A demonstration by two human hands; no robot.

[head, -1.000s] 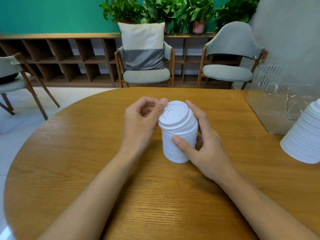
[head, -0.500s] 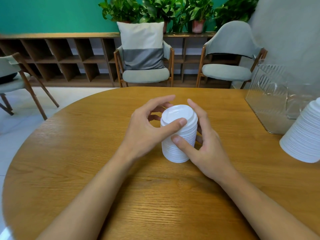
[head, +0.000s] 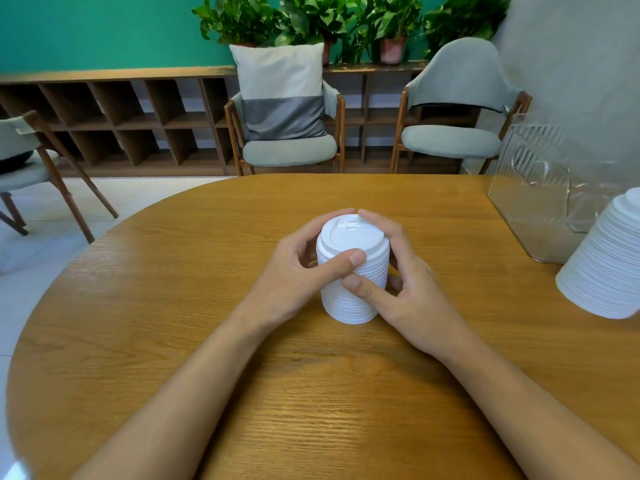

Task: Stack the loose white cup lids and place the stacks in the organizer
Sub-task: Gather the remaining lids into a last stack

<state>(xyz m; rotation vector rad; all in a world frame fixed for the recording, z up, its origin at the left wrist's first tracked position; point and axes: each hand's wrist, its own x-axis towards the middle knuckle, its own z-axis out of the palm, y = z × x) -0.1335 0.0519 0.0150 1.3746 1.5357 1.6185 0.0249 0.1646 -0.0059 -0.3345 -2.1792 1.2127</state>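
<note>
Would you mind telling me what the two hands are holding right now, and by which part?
The stack of white lids: the left hand and the right hand wrap its sides, thumbs on the near face.

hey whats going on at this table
A person has both hands around a stack of white cup lids standing on the wooden table. The left hand and right hand grip its sides, thumbs at the front. A second stack stands at the right edge, next to the clear organizer. Neither stack is in the organizer yet.
</note>
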